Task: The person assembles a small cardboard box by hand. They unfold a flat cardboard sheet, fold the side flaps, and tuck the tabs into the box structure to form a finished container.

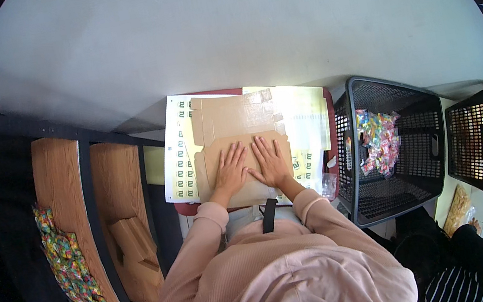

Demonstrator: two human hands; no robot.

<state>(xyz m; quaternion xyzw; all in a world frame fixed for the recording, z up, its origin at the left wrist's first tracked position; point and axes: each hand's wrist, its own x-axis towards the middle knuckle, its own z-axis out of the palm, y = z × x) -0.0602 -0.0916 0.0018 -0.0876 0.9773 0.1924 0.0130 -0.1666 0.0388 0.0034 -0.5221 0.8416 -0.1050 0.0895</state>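
A brown cardboard box blank (233,117) lies unfolded on the small table, its far panel shiny as if taped or coated. My left hand (231,168) rests flat on its near panel, fingers spread and pointing away from me. Beside it my right hand (269,162) is pressed flat on the same panel, fingers apart, the thumbs nearly meeting. Under the cardboard are sticker sheets (176,155) with dark printed marks on the left and pale yellow sheets (304,109) on the right. Neither hand grips anything.
A dark red table edge (332,130) shows at the right. Right of it stands a black plastic crate (382,81) with colourful wrapped packets (378,139), then another crate (474,142). On the left, wooden shelves (59,173) hold folded cardboard (132,238) and candy packets (79,284). A person in striped clothing (464,283) is at lower right.
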